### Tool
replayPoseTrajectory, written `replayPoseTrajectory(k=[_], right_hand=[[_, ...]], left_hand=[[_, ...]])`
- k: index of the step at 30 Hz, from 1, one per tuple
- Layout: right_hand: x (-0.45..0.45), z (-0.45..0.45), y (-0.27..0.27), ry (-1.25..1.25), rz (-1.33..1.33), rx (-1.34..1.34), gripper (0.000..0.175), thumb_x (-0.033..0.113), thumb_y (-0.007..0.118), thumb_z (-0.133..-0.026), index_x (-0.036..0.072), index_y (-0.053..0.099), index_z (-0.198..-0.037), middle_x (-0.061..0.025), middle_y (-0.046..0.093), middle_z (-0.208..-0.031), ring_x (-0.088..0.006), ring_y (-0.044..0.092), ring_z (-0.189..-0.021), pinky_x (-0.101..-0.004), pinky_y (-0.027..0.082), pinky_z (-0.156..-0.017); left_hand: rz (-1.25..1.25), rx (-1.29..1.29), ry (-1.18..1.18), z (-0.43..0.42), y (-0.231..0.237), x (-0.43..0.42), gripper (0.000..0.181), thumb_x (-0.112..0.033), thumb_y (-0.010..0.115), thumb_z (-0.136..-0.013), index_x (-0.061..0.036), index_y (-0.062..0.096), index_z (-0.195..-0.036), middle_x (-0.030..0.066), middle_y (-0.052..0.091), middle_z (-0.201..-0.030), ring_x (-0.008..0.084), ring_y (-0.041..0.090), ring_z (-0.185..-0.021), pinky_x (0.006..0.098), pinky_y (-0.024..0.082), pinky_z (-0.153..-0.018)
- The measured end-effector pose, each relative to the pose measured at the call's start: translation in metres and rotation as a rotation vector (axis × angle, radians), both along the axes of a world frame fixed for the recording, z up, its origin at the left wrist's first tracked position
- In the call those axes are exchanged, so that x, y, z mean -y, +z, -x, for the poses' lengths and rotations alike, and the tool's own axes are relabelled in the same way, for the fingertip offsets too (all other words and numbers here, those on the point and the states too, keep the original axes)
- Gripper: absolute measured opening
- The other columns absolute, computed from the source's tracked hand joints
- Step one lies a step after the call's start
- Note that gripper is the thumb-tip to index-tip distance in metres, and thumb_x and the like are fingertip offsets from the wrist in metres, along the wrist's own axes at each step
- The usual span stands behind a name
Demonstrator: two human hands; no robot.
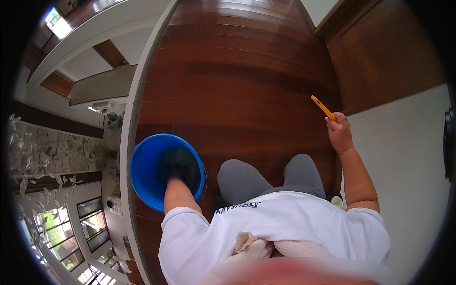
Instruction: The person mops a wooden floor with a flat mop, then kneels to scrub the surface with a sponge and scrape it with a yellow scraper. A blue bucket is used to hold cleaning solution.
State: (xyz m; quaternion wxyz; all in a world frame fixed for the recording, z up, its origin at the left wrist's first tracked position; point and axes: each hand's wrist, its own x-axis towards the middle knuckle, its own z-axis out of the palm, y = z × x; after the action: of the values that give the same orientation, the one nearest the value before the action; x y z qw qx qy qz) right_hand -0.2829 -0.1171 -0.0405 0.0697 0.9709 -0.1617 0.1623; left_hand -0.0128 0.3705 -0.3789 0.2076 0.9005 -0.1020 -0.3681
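My left hand (175,174) is down inside a blue plastic bucket (146,167). Dark shadow and what looks like murky water (188,160) blur it, so I cannot tell whether it grips anything. The bucket stands on the dark reddish wooden floor (231,96), left of my bent knees, with a thin wire handle hanging at its right side. Off to the right, my right hand (340,133) grips a slim orange plastic handle (322,107) with a slot near its far end. That handle points up and left, over the floor; whatever tool it belongs to is unclear.
A pale raised edge (131,117) borders the floor on the left, close beside the bucket. Beyond it lies a lower room with windows (57,235) and hanging glass ornaments (46,160). A wooden door (384,53) and a white wall (395,149) rise on the right.
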Motion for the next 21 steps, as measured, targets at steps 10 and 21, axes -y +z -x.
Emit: replayPoseTrajectory(k=[10,21], right_hand=[[0.014,0.056,-0.006,-0.179,-0.023,-0.043,0.007,0.009,0.06,-0.076,0.003,0.063,-0.078,-0.0082,0.053,-0.093,-0.0253,0.053,-0.088,-0.0372,0.044,-0.075],[0.053,0.155,-0.026,-0.226,-0.07,0.141,0.008,0.009,0.06,-0.076,0.002,0.063,-0.078,-0.0088,0.054,-0.093,-0.0249,0.053,-0.087,-0.035,0.046,-0.073]], left_hand=[[-0.113,-0.059,-0.063,-0.025,-0.012,-0.029,0.033,-0.019,0.043,-0.085,-0.0076,0.053,-0.114,0.0157,0.052,-0.117,0.0298,0.049,-0.108,0.0363,0.039,-0.092],[-0.244,0.355,0.442,-0.023,0.078,-0.029,0.034,-0.018,0.035,-0.087,-0.0067,0.053,-0.114,0.0178,0.053,-0.115,0.032,0.05,-0.107,0.0369,0.039,-0.09]])
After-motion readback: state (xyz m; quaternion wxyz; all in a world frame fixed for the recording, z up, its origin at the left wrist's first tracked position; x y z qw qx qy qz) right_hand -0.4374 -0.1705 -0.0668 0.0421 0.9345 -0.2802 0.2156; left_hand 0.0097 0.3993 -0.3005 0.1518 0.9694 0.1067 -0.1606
